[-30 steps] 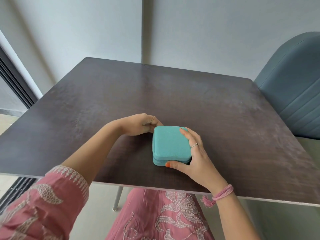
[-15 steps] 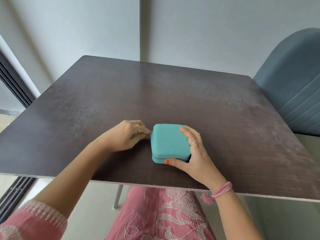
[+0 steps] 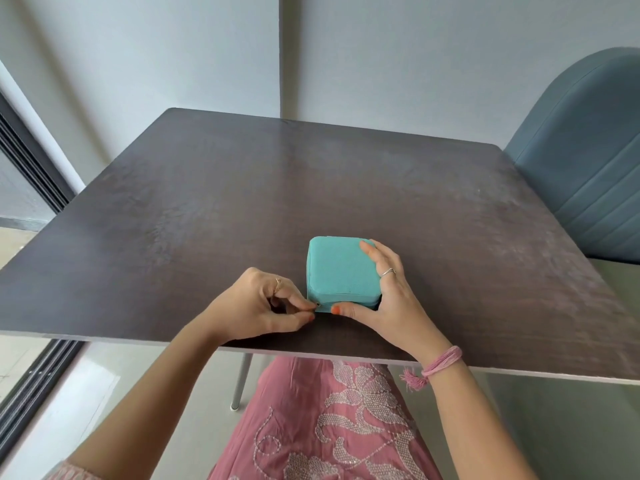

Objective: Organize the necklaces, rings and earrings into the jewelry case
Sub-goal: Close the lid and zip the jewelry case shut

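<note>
Jewelry case [image 3: 341, 268], square teal fabric: right hand [image 3: 388, 299] grips it, left hand [image 3: 256, 306] pinches zipper pull [image 3: 316, 306].

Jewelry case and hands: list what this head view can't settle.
- Inside of the jewelry case: lid down, contents hidden.
- Zipper pull: too small, covered by the left hand pinching at the near left corner.
- Case's right side: behind the right hand.
- Necklaces, rings to sort, earrings: none in view on the table.
</note>
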Demonstrator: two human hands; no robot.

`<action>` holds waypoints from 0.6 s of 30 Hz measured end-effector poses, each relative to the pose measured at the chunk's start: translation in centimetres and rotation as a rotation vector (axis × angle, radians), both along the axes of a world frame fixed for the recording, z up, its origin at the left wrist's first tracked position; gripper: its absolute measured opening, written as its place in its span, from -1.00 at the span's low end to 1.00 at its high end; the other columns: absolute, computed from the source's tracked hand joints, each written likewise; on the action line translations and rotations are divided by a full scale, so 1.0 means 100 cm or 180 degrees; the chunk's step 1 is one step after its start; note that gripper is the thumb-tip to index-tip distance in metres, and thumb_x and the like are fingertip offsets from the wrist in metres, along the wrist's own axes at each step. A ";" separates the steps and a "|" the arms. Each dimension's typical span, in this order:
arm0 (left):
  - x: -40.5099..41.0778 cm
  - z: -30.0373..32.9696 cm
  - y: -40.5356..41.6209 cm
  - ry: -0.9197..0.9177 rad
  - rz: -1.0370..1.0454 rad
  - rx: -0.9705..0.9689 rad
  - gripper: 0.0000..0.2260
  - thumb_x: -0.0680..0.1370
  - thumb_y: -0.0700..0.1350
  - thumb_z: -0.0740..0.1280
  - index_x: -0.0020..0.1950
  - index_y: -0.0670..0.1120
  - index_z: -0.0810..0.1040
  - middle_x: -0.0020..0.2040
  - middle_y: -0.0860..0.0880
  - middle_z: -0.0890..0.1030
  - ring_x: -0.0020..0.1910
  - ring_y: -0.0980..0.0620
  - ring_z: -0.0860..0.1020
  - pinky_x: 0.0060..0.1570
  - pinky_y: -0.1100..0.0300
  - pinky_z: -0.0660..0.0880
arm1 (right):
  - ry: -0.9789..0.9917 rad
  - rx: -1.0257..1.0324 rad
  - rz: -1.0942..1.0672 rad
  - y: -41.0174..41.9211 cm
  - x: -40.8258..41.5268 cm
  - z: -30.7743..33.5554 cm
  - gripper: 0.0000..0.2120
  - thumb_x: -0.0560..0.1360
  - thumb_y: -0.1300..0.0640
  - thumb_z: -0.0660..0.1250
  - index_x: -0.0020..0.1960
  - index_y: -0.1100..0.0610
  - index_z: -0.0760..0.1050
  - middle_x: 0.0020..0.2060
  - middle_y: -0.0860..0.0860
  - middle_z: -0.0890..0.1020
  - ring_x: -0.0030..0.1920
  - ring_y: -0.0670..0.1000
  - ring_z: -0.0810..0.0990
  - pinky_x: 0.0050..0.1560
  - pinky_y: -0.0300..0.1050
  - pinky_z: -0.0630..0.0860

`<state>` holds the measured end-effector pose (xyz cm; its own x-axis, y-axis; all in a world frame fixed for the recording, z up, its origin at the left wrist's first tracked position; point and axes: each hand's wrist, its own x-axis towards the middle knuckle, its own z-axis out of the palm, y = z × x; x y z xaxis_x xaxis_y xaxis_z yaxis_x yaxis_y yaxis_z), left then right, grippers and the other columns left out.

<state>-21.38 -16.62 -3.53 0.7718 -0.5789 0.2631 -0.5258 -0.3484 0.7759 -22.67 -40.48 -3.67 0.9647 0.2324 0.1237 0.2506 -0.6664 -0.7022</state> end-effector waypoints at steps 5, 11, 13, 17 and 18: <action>-0.006 0.004 -0.008 0.0030 0.0039 -0.0141 -0.84 0.43 0.06 0.46 -0.14 -0.02 0.69 -0.20 0.10 0.68 -0.25 0.11 0.64 -0.24 0.15 0.57 | 0.0018 0.0163 0.0063 -0.004 -0.006 -0.002 -0.02 0.24 -0.23 0.42 0.51 -0.12 -0.02 0.52 -0.11 0.01 0.39 -0.35 0.03 0.28 -0.62 0.00; 0.006 -0.009 0.003 0.0230 0.0987 -0.0606 -0.62 0.32 0.16 0.49 0.03 0.16 0.42 0.04 0.18 0.51 0.04 0.15 0.53 0.05 0.10 0.53 | -0.1207 0.0628 -0.0864 0.008 -0.045 -0.019 -0.57 0.38 0.07 0.50 0.19 0.15 0.48 0.18 0.01 0.42 0.24 -0.09 0.46 0.14 -0.13 0.55; 0.013 -0.009 0.003 0.0545 0.0620 -0.0228 -0.29 0.29 0.15 0.55 0.35 0.12 0.31 0.32 0.16 0.41 0.33 0.21 0.39 0.30 0.18 0.41 | -0.1434 0.0465 -0.0976 0.017 -0.058 -0.020 -0.76 0.41 0.08 0.49 0.00 0.14 0.55 -0.01 -0.02 0.50 0.02 -0.12 0.55 -0.05 -0.24 0.57; 0.027 -0.006 -0.005 0.0601 -0.0018 0.0107 -0.01 0.24 0.05 0.61 0.52 0.15 0.11 0.48 0.10 0.27 0.45 0.20 0.26 0.42 0.28 0.21 | -0.1271 -0.0193 -0.0808 0.034 -0.060 -0.022 -0.85 0.43 0.00 0.46 -0.10 0.08 0.64 -0.21 -0.10 0.61 -0.19 -0.15 0.56 -0.17 -0.26 0.55; 0.030 -0.007 -0.007 0.0512 -0.0079 0.0115 -0.03 0.23 0.08 0.61 0.51 0.17 0.15 0.47 0.10 0.26 0.45 0.18 0.25 0.44 0.24 0.19 | -0.1296 -0.0446 -0.0844 0.039 -0.057 -0.022 -0.81 0.43 -0.04 0.44 -0.10 0.07 0.65 -0.23 -0.10 0.62 -0.20 -0.13 0.55 -0.19 -0.28 0.54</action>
<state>-18.37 -17.32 -4.19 0.7877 -0.6050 0.1159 -0.4045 -0.3662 0.8380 -28.36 -36.62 -5.83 0.8728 0.0274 0.4874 0.2950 -0.8251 -0.4818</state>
